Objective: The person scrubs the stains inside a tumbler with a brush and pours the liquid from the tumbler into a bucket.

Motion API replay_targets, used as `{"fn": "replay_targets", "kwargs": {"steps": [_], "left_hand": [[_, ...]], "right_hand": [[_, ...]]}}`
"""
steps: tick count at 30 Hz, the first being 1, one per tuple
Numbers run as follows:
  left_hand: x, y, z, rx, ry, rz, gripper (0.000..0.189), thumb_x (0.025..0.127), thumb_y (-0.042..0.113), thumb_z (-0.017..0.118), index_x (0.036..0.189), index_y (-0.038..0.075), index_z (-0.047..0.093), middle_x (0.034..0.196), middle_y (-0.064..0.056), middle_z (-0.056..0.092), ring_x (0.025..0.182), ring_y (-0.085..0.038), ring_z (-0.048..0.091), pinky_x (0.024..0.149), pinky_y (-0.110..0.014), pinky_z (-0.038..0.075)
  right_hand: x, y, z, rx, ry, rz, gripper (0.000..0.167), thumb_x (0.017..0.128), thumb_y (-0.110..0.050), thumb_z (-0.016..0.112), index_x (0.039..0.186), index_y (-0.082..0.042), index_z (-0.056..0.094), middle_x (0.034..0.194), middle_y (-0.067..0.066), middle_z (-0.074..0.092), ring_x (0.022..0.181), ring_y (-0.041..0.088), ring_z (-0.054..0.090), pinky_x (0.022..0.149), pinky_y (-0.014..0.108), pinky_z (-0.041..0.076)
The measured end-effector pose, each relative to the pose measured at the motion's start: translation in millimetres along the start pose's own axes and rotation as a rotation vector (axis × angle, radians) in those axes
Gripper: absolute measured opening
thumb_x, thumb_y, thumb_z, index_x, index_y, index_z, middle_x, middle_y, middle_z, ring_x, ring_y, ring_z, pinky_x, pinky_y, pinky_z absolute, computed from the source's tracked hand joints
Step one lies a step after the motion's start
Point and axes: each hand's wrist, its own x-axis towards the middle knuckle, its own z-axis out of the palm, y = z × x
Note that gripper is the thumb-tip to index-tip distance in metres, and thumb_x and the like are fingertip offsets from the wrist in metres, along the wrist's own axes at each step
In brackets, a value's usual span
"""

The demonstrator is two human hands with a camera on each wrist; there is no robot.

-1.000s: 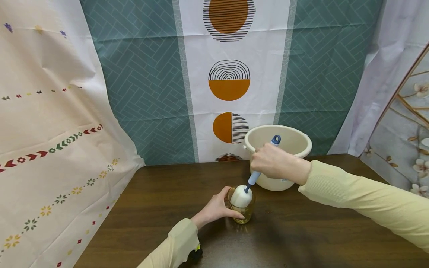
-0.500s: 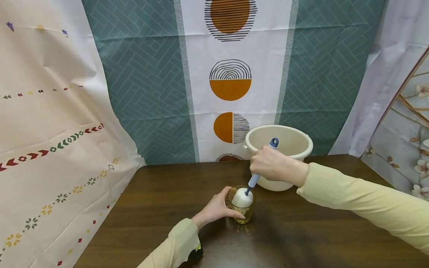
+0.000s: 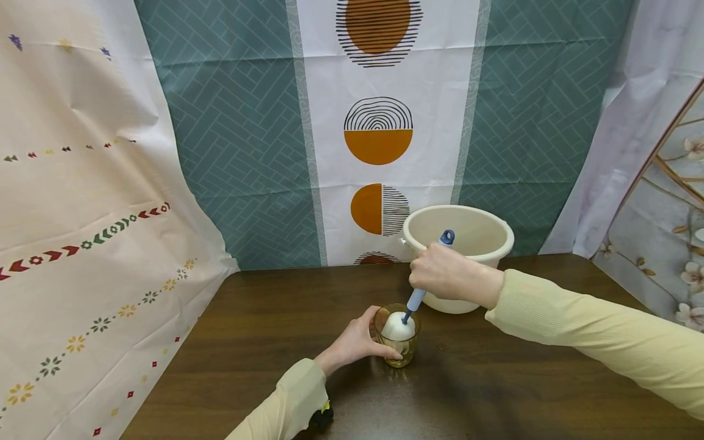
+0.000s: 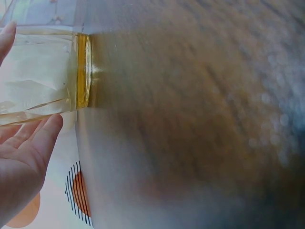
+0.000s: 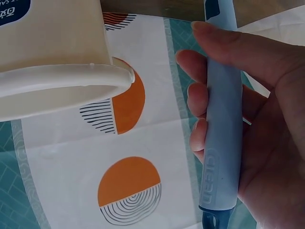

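An amber glass cup (image 3: 404, 352) stands upright on the wooden table, and my left hand (image 3: 356, 342) grips it round its left side, thumb toward the front. In the left wrist view the cup (image 4: 43, 71) shows white sponge through its wall. My right hand (image 3: 453, 275) holds a cup brush by its light blue handle (image 5: 223, 129), fingers curled round it in the right wrist view. The brush's white sponge head (image 3: 398, 327) is down inside the cup, its lower part seen only through the glass. The handle slants up to the right.
Behind my right hand a cream bucket (image 3: 456, 219) stands near the table's back edge. The dark wooden table (image 3: 264, 354) meets a patterned curtain (image 3: 247, 122) at the back and a cream cloth (image 3: 99, 244) at the left. A small dark object (image 3: 321, 418) shows beneath my left sleeve.
The brush's sponge head has sunk deeper into the cup, and my right hand has moved slightly down with the handle. My left hand keeps its grip on the cup.
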Motion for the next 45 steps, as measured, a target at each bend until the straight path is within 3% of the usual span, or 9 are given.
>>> {"fn": "replay_targets", "kwargs": {"steps": [20, 36, 45], "left_hand": [[-1.1, -0.6, 0.1, 0.04, 0.013, -0.002, 0.068, 0.062, 0.029, 0.084, 0.116, 0.015, 0.046, 0.096, 0.007, 0.058, 0.086, -0.01, 0.054, 0.071, -0.028, 0.045], [0.7, -2.0, 1.6, 0.011, 0.007, 0.003, 0.067, 0.062, 0.026, 0.085, 0.116, 0.013, 0.046, 0.098, 0.005, 0.058, 0.089, -0.01, 0.055, 0.072, -0.028, 0.045], [0.6, -1.2, 1.0, 0.027, 0.003, -0.003, 0.068, 0.063, 0.028, 0.084, 0.118, 0.013, 0.045, 0.1, 0.005, 0.056, 0.089, -0.011, 0.054, 0.072, -0.029, 0.044]], "right_hand": [[-1.6, -4, -3, -0.041, 0.012, -0.006, 0.016, 0.067, -0.009, 0.075, 0.061, -0.017, 0.063, 0.06, -0.001, 0.057, 0.057, 0.018, 0.053, 0.045, 0.029, 0.039], [-7.5, 2, -3, 0.057, 0.005, -0.043, 0.02, 0.063, -0.005, 0.076, 0.063, -0.02, 0.063, 0.063, -0.002, 0.056, 0.056, 0.016, 0.053, 0.043, 0.03, 0.04], [-8.9, 5, -6, 0.097, 0.013, -0.022, 0.023, 0.062, 0.0, 0.074, 0.062, -0.021, 0.064, 0.064, -0.002, 0.057, 0.056, 0.016, 0.053, 0.043, 0.03, 0.04]]}}
